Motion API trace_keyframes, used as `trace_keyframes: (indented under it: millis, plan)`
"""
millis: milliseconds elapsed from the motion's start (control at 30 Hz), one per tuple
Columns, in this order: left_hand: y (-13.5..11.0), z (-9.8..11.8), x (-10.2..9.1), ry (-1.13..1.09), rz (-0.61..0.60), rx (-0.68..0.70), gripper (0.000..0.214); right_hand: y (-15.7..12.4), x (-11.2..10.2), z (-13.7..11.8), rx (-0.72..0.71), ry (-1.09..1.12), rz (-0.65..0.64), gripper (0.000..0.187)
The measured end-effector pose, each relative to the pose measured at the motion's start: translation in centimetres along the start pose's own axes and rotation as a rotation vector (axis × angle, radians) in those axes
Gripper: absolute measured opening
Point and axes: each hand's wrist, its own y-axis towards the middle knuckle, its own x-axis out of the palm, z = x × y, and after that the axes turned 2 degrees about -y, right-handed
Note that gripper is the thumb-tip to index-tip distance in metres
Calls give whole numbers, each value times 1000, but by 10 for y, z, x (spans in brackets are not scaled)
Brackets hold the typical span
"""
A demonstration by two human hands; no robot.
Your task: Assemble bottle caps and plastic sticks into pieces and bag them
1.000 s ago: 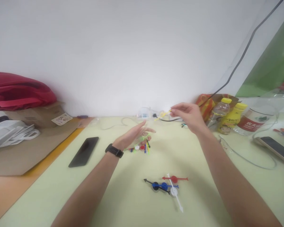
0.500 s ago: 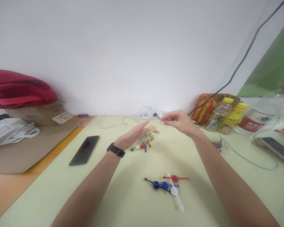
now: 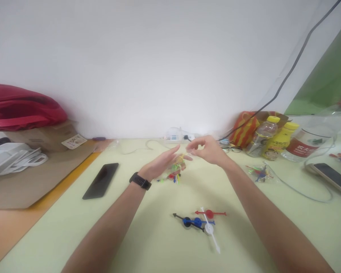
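A clear plastic bag (image 3: 174, 165) with yellow and green arrow spinners rests in my left hand (image 3: 159, 163), its thumb stretched up and its fingers curved under the bag. Pinched together at the bag's upper right edge are the thumb and forefinger of my right hand (image 3: 207, 151); a bit of clear film shows there. Behind and below my left fingers lies a small pile of coloured spinners (image 3: 174, 178), partly hidden. Nearer to me on the table are a black spinner (image 3: 187, 222), a blue spinner (image 3: 198, 222), a white spinner (image 3: 209, 228) and a red spinner (image 3: 209, 214), overlapping.
A black phone (image 3: 100, 181) lies left of my forearm. To the right are a bagged bunch of spinners (image 3: 260, 173), glasses (image 3: 233, 149), a yellow bottle (image 3: 280, 142), a clear bottle (image 3: 264, 136) and another phone (image 3: 335, 178). A power strip (image 3: 176, 135) sits against the wall.
My right hand has moved slightly left and down, closer to my left hand and the bag. The glasses and the bagged spinners at right show more fully. The loose spinners stay put.
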Motion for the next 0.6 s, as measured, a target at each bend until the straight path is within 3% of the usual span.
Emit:
trace_keyframes:
  millis: [400,600]
  plan:
    - [-2,3,7,21,57,31,57,-2,-1,-2,-9,35,-276,14]
    - [-1,-2,-6,3,89,-10,66,0,-23,2,-9,-77,-66,22]
